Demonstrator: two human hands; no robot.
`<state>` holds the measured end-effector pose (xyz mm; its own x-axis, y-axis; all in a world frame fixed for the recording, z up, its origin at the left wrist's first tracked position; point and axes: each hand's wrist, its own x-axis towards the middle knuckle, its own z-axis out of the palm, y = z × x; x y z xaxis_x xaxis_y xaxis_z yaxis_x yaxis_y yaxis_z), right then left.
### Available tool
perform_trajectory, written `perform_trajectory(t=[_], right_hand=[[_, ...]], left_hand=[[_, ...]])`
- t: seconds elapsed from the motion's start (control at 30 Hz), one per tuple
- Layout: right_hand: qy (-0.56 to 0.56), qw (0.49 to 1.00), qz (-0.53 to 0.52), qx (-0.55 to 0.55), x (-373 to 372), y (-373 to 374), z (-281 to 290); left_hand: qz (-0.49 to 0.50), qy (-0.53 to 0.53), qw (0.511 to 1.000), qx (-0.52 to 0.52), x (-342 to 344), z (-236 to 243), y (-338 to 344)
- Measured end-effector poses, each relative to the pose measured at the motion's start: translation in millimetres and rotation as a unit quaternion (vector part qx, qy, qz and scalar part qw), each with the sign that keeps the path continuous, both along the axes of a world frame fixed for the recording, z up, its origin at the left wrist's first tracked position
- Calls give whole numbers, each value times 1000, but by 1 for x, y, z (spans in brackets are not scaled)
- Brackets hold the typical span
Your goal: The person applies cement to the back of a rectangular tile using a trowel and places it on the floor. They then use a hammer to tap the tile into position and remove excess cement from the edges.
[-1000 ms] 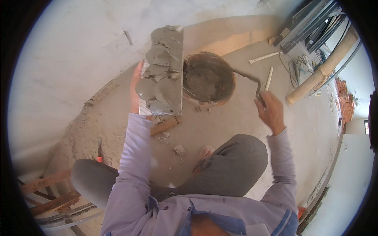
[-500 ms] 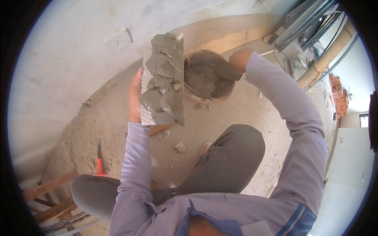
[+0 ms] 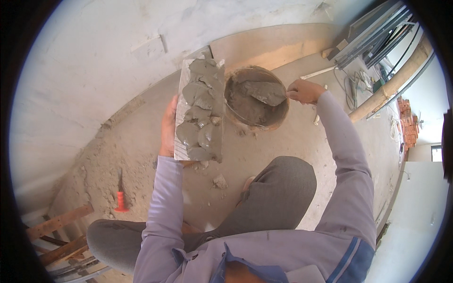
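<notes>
Here's the left hand (image 3: 169, 129), clasping the slab (image 3: 181, 147) by its left edge, mortar (image 3: 192, 94) heaped on top; its long axis runs away from the person, just left of the bucket (image 3: 258, 73). The right hand (image 3: 304, 91) wraps the trowel (image 3: 268, 94) handle, blade pointing left inside the bucket. Dusty floor (image 3: 283, 141) below, pale wall (image 3: 104, 66) ahead, bricks (image 3: 407, 122) stacked off right.

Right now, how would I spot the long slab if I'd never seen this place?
Find the big pale wall, then the round bucket near it. Just left of that bucket, the person's left hand holds the slab. Unlike the bucket, it is long, flat and straight-edged, with lumpy grey paste spread along its face.
</notes>
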<state>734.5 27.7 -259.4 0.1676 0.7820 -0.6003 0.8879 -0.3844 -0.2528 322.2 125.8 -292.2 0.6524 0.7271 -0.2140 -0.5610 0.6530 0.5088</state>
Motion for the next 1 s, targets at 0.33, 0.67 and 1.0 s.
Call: perform_trajectory(t=[0.33,0.67,1.0], right_hand=[[169,960,-153,163,-31,-115,47],[-17,869,-117,480,-134,-158,7],[-115,719,-85,680,-156,-133,-100]], left_hand=[[-31,82,996,-2,31,-8,-20],[-58,40,995,-67,76,17,-50],[-39,-100,994,27,95,14,-43]])
